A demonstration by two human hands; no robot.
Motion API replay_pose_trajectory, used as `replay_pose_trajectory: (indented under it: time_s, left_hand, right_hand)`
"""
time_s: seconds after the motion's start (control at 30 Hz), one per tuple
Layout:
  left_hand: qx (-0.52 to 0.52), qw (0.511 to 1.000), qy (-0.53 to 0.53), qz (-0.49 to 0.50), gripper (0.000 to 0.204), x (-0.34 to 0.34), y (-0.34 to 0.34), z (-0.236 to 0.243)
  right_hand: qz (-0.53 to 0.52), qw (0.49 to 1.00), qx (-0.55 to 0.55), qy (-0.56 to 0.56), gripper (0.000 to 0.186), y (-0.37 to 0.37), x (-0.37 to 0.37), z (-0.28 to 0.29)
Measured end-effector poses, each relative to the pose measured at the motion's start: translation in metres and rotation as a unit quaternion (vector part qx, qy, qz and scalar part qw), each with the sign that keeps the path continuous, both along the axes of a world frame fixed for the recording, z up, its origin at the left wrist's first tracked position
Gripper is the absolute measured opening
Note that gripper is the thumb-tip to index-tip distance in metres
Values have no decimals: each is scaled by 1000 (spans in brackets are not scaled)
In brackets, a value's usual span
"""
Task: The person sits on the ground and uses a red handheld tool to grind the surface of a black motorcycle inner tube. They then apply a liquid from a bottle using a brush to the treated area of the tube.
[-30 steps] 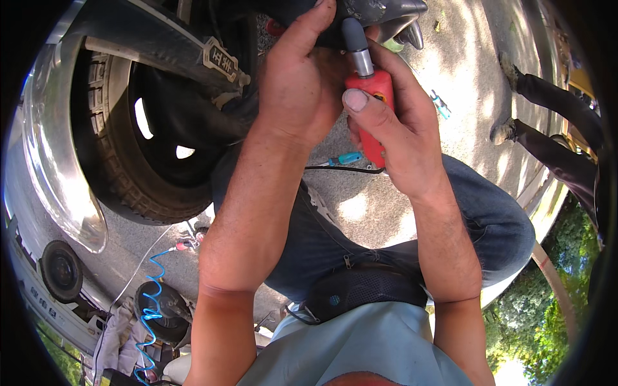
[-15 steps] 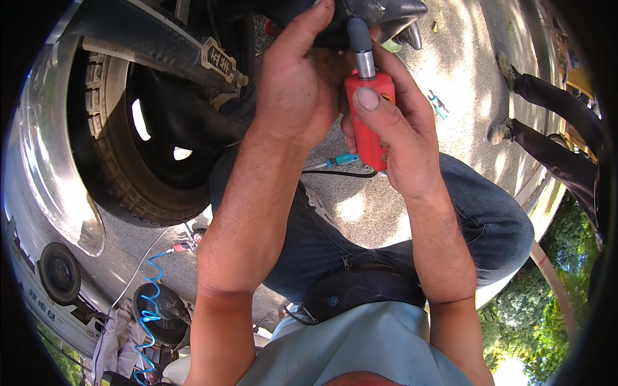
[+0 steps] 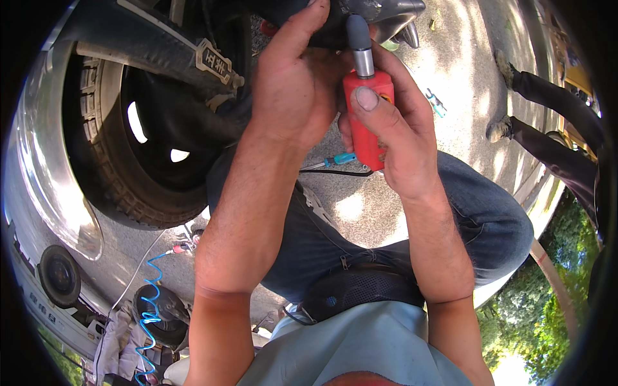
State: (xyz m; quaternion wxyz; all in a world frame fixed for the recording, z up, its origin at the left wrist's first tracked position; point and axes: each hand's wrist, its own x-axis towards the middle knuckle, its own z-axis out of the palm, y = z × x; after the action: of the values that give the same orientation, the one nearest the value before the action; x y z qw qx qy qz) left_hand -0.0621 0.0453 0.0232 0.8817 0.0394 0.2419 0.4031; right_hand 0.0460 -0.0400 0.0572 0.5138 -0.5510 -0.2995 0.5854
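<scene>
My right hand (image 3: 402, 128) is closed around a red handheld tool (image 3: 365, 132) with a silver neck and a rounded dark grey tip. Its thumb lies on the upper side of the body, and the tip points up at a glossy black part (image 3: 393, 16) under the vehicle. Beside it, my left hand (image 3: 290, 90) grips the edge of that black part, thumb along its front. The left fingers are mostly hidden behind the tool and the part. Whether the grey tip touches the black part I cannot tell.
To the left stand a black wheel with a treaded tyre (image 3: 122, 174) and a chrome panel (image 3: 51, 174). A blue-handled screwdriver (image 3: 339, 159) and blue-handled pliers (image 3: 436, 103) lie on the ground. A coiled blue hose (image 3: 151, 315) hangs at lower left. Someone's dark-trousered legs (image 3: 553, 96) are at right.
Both hands and the red tool keep their hold and have shifted very slightly left in the picture, along with the wheel and background. Nothing was taken or let go.
</scene>
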Motion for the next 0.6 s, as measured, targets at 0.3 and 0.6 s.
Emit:
replay_pose_trajectory:
  time_s: [0.3, 0.6]
  left_hand:
    - [-11, 1000, 7, -3, 48, -1, 0, 1]
    - [-14, 999, -46, 10, 45, 0, 1, -4]
  right_hand:
    - [42, 969, 121, -212, 60, 3, 9, -13]
    - [7, 997, 34, -63, 59, 0, 9, -5]
